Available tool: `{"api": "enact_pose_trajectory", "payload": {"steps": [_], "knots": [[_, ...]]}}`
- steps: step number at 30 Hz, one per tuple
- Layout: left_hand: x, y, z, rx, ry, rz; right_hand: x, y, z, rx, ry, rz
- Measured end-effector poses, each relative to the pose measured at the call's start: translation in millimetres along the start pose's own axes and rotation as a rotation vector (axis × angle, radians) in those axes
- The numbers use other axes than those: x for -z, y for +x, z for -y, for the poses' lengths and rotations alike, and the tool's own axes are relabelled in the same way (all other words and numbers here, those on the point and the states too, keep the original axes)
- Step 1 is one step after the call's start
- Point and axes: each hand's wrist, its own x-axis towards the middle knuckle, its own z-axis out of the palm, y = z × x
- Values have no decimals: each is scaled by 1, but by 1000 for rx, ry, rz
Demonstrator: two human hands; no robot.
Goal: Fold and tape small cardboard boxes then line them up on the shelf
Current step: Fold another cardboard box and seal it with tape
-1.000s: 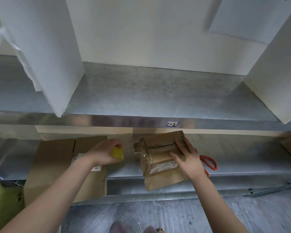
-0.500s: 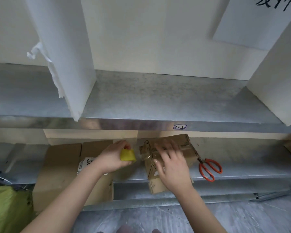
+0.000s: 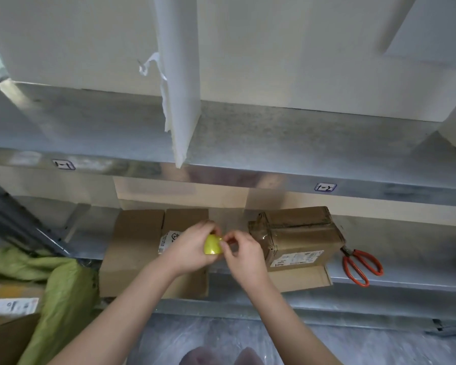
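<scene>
The left hand (image 3: 190, 248) grips the yellow tape (image 3: 212, 245), and the right hand (image 3: 244, 255) pinches its free end. The box (image 3: 300, 233) sits on the lower shelf (image 3: 406, 272) just right of both hands. It lies lengthwise along the shelf, nearer the right hand, so the strip probably pulls rightward.

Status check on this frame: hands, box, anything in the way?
Left hand grips yellow tape roll; right hand pinches at its edge. Taped box sits on lower shelf, untouched. Scissors right of box, nothing blocking.
</scene>
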Motion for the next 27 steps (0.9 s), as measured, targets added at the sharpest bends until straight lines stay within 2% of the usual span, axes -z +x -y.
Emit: {"api": "enact_pose_trajectory", "payload": {"steps": [6,9,14,21,27], "knots": [[1,-9,18,32,-4,108,-13,4,3,-65,36,-3],[-3,-18,24,41,-98,127,-16,6,0,-106,86,-64],[-10,-21,30,168,-354,195,-20,10,-15,-142,136,-83],[-15,4,36,119,-80,185,-25,6,-28,-131,185,-125],[-22,21,55,221,81,118,-34,-20,-24,-4,199,-149]]}}
